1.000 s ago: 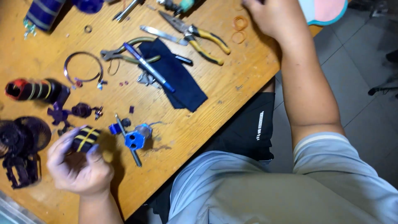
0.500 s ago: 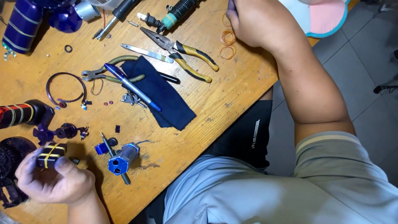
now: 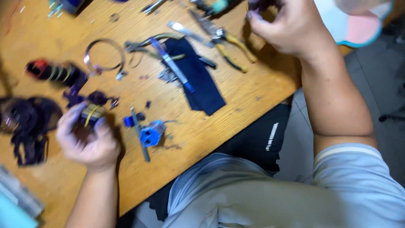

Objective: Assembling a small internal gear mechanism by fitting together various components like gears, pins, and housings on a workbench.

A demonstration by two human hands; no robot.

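My left hand grips a small black cylinder with yellow bands near the table's left front. My right hand is at the far right of the wooden table, fingers pinched over something small and dark that I cannot make out. A blue motor part and a thin metal rod lie just right of my left hand. A dark blue cloth lies mid-table with a blue-handled tool across it. The frame is blurred.
Yellow-handled pliers lie beside the cloth. A metal ring clamp and a black cylinder with a red end sit at the left. Dark purple parts are piled at the left edge. A pink and teal object is at top right.
The view has shifted and blurred. My right hand lifted slightly off the table with its fingers pinched. My left hand still holds the banded cylinder, now turned in the fingers.
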